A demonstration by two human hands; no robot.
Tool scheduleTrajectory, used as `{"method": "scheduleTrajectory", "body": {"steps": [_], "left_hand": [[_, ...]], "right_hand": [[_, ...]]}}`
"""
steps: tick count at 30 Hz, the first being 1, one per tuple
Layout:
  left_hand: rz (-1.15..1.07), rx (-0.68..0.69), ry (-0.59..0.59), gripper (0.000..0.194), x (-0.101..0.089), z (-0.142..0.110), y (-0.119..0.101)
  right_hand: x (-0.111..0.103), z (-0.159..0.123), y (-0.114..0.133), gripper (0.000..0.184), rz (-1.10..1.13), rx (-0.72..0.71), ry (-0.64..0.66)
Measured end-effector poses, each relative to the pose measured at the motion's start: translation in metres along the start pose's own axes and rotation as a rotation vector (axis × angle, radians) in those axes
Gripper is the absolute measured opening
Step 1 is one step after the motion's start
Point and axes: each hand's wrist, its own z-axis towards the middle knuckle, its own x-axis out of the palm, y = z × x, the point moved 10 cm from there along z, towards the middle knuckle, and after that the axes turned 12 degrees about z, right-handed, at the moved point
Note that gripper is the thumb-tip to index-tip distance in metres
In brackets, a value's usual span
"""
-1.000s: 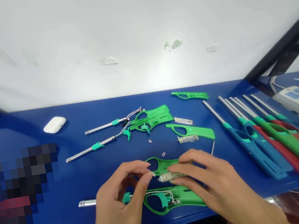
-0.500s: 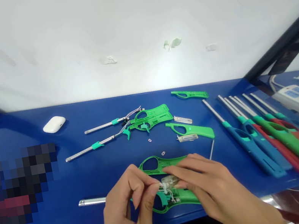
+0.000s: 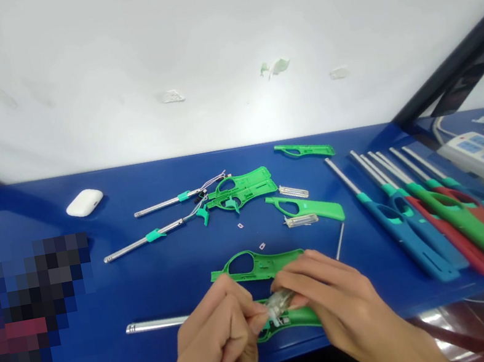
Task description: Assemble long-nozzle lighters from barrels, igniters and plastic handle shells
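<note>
My right hand (image 3: 345,300) is closed on a small clear lighter fuel tank (image 3: 280,301), holding it between thumb and fingers. My left hand (image 3: 221,340) pinches at the tank's white valve end; what lies between its fingertips is hidden. Beneath both hands is a green lighter shell half (image 3: 304,317) with parts inside, partly covered. A metal lighter tube (image 3: 155,325) sticks out to the left from behind my left hand. Just beyond my fingers lies another green shell half (image 3: 264,266), its hollow side up.
Farther back lie two metal tubes with wires (image 3: 161,231), green shell pieces (image 3: 308,210), and clear tanks (image 3: 294,191). A thin rod (image 3: 340,241) is near my right hand. Several assembled lighters (image 3: 420,237) line the right side. A white case (image 3: 85,203) sits back left.
My left hand has shifted right and down against the tank's end, covering the teal trigger. The tank is tilted more, its valve end lower. The view has shifted slightly.
</note>
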Motion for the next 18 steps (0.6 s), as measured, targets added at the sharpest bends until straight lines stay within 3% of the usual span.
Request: {"method": "scheduleTrajectory", "body": {"steps": [5,13,18], "left_hand": [[-0.040,-0.118,-0.025,0.043,-0.0005,-0.0034,0.0025],[-0.052,-0.106,-0.018,0.043,0.0030,-0.0034,0.0005],[-0.055,-0.152,-0.045,0.040,-0.0008,-0.0019,-0.0025]], "right_hand": [[-0.0010,-0.0015,0.0024,0.037,0.002,-0.024,-0.084],[-0.0015,-0.0047,0.0073,0.041,-0.071,-0.045,-0.125],[-0.0083,-0.0068,0.0090,0.028,-0.047,-0.023,-0.109]]}}
